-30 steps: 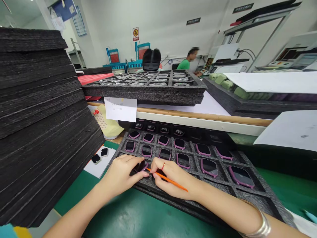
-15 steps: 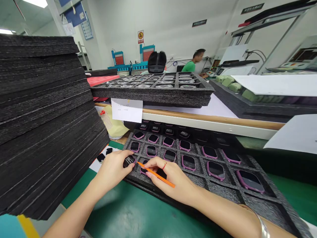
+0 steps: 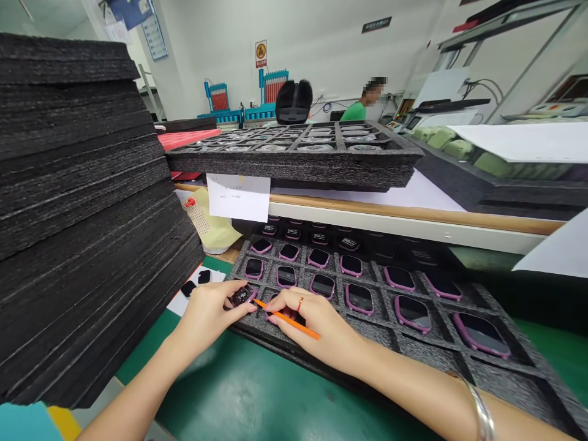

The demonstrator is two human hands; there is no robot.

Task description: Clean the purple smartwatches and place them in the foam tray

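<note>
My left hand (image 3: 206,311) holds a purple-framed smartwatch (image 3: 242,296) by its edges between thumb and fingers, at the near left corner of a black foam tray (image 3: 489,381). A small pattern glows on its dark screen. Pinched in my right hand (image 3: 321,327) is a slim orange stick (image 3: 296,324). Its pointed tip is at the right side of that watch; whether it touches I cannot tell. Another watch lies partly hidden under my right fingers. More purple watches, such as this one (image 3: 359,298), sit face up in the tray's compartments.
A tall stack of black foam trays (image 3: 82,202) rises on the left. Above the watches runs a shelf (image 3: 358,218) bearing another filled foam tray (image 3: 294,164). Two dark pieces lie on white paper (image 3: 177,306) at left. A person in green (image 3: 353,111) sits farther back.
The held watch's screen has gone from lines of white text to a small glowing pattern. My hands and the stick keep nearly the same place; the view has shifted slightly.
</note>
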